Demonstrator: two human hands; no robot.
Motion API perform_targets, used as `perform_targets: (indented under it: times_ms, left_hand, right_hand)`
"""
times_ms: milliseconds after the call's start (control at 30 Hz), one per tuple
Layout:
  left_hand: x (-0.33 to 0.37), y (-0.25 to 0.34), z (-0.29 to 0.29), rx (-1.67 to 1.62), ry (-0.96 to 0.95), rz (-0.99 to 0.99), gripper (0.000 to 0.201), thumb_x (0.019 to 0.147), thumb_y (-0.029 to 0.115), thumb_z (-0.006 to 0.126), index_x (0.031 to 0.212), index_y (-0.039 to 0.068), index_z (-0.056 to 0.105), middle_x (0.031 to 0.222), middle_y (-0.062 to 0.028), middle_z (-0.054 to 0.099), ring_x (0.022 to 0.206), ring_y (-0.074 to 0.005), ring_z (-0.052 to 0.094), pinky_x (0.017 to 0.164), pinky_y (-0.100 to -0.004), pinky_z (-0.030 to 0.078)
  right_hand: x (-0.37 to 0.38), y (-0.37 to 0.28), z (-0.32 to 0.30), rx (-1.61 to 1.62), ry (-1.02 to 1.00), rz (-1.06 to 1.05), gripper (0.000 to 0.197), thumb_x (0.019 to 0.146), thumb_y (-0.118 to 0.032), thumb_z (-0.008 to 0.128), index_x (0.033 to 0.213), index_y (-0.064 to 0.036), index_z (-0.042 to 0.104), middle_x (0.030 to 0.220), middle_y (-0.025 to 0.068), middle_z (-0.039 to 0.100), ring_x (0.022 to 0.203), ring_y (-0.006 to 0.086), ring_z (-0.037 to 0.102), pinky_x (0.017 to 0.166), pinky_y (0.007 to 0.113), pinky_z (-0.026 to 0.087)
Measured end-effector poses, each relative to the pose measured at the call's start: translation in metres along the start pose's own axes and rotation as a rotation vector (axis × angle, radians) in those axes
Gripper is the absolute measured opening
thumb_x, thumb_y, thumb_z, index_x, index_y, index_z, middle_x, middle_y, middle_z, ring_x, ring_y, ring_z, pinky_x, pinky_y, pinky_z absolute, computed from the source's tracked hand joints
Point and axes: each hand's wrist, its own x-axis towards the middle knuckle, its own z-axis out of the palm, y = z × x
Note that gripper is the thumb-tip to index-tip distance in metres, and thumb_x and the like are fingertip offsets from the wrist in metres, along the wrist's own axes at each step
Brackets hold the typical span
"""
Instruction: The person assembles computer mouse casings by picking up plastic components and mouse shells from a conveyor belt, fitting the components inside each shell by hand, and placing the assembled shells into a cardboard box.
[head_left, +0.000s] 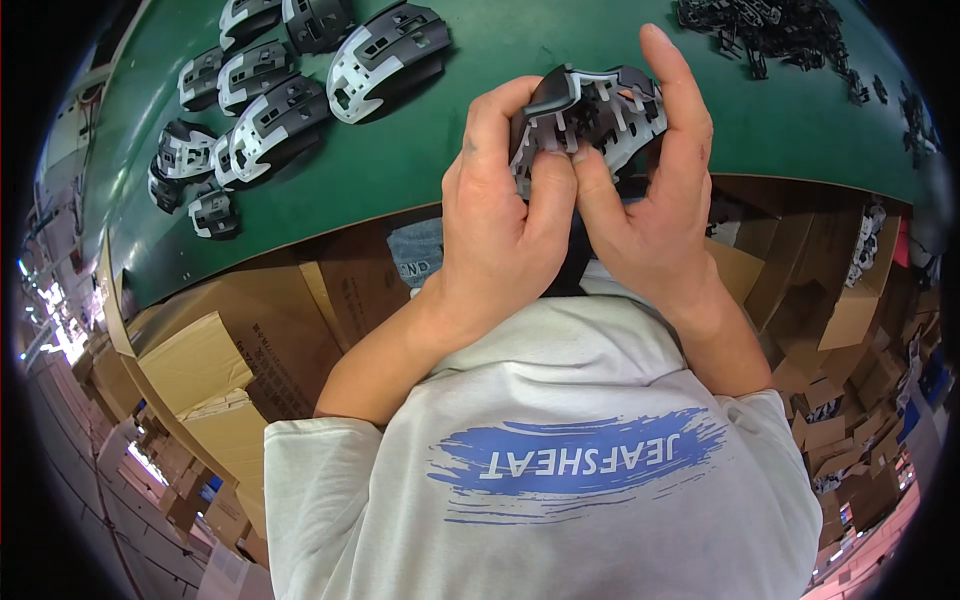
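Between my two hands, just above the near edge of the table, is a curved black-and-grey plastic shell (597,108). Its hollow inner side, with grey ribs and posts, faces me. My left hand (497,205) grips the shell's left side, with fingers behind it and the thumb pressing inside its lower edge. My right hand (660,205) holds the opposite side, its thumb beside the left one and its index finger stretched upward off the shell. The other fingertips are partly hidden behind it.
Several similar black-and-white shells (390,62) lie on the green table (330,190) at the left. A heap of small black plastic parts (765,30) lies at the far right. Open cardboard boxes (235,330) stand below the table edge on both sides.
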Motion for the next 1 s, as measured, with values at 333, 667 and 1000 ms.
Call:
perform_targets:
  times_ms: [333, 667, 1000]
  left_hand:
    - [0.003, -0.016, 0.011, -0.03, 0.055, 0.025, 0.035, 0.1, -0.004, 0.052, 0.135, -0.003, 0.047, 0.106, -0.0231, 0.071, 0.087, -0.0384, 0.071, 0.08, -0.0444, 0.057]
    - [-0.006, 0.024, -0.031, -0.374, -0.119, -0.482, 0.046, 0.107, 0.009, 0.051, 0.151, 0.0, 0.038, 0.127, -0.0129, 0.065, 0.101, -0.0163, 0.068, 0.067, -0.0292, 0.062]
    - [-0.081, 0.077, -0.101, -0.43, 0.46, -0.442, 0.051, 0.106, 0.007, 0.057, 0.154, 0.005, 0.041, 0.125, -0.0082, 0.067, 0.094, -0.0141, 0.071, 0.066, -0.029, 0.061]
  right_hand:
    - [0.002, -0.007, -0.004, -0.118, -0.121, 0.114, 0.097, 0.097, -0.007, 0.068, 0.171, 0.0017, 0.006, 0.165, 0.0272, 0.036, 0.139, 0.0412, 0.056, 0.119, 0.045, 0.043]
    - [0.02, -0.016, -0.016, 0.266, -0.257, 0.213, 0.085, 0.09, -0.004, 0.07, 0.166, -0.0008, 0.032, 0.148, 0.0234, 0.057, 0.129, 0.0357, 0.061, 0.105, 0.039, 0.051]
    - [0.141, -0.042, -0.141, 0.736, -0.544, -0.713, 0.048, 0.101, -0.04, 0.066, 0.137, -0.009, 0.07, 0.136, 0.0158, 0.067, 0.111, 0.0275, 0.065, 0.087, 0.046, 0.051]
